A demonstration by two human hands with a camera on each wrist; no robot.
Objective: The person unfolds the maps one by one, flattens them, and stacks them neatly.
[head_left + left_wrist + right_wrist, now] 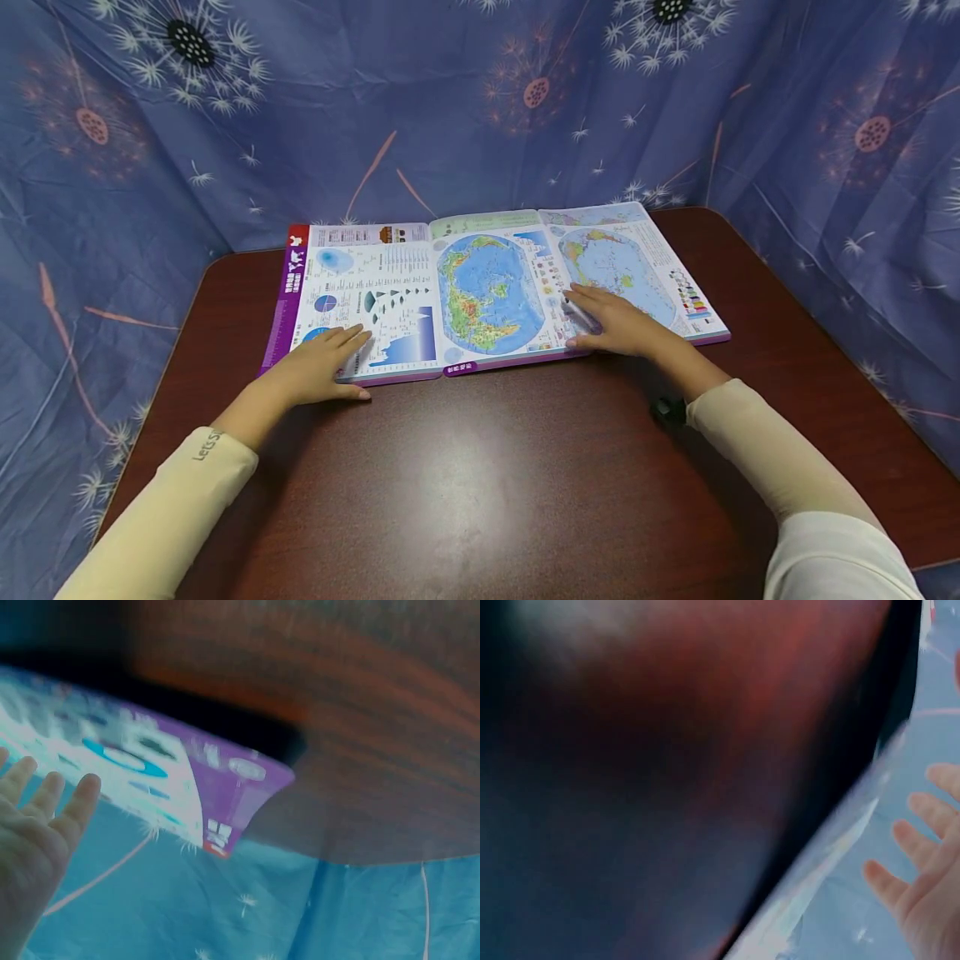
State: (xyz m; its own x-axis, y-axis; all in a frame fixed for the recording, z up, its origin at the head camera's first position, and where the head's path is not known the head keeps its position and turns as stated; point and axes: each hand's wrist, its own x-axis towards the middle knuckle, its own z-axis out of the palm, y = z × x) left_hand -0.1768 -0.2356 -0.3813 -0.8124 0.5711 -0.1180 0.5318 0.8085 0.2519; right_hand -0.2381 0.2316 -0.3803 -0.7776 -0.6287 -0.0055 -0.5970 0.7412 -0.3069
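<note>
A fold-out world map (491,292) lies spread on the table in three panels, with a purple strip along its left side. My left hand (317,367) is over the near left corner of the left panel, fingers extended and thumb by the near edge. In the left wrist view, the fingers of the left hand (45,817) are spread beside the printed page. My right hand (618,323) is over the near part of the map, around the fold between the middle and right panels, fingers straight. Both hands hold nothing.
The dark brown table (465,475) has rounded far corners. Behind it and at both sides hangs a blue curtain (450,108) with dandelion prints. A small black object (667,411) shows beside the right wrist, below the sleeve's cuff.
</note>
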